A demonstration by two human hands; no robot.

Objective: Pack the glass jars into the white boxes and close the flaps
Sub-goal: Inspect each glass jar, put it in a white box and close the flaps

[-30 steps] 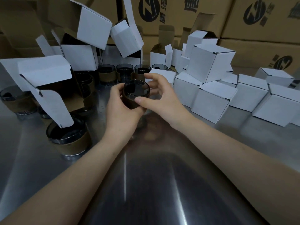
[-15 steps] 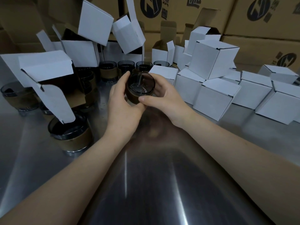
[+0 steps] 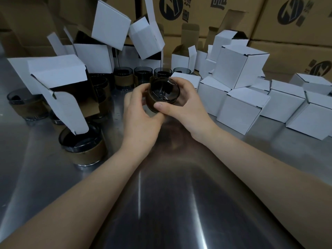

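Note:
Both my hands hold one dark glass jar (image 3: 164, 90) with a brown paper band, tipped so its mouth faces me, above the steel table. My left hand (image 3: 142, 121) wraps its left side and underside. My right hand (image 3: 183, 106) curls round the right side, thumb across the front of the band. An open white box (image 3: 59, 74) with a hanging flap lies on its side at the left. Another banded jar (image 3: 84, 146) stands under that flap. A row of jars (image 3: 143, 74) stands behind my hands.
Closed white boxes (image 3: 242, 108) are stacked along the right. More open white boxes (image 3: 111, 22) are piled at the back left. Large brown cartons (image 3: 287, 44) wall the far side. A jar (image 3: 23, 105) stands at the far left. Bare steel table (image 3: 170, 203) lies below my forearms.
The jar has tipped from upright until its mouth faces me, and it has shifted slightly right. My right fingers have closed further round it.

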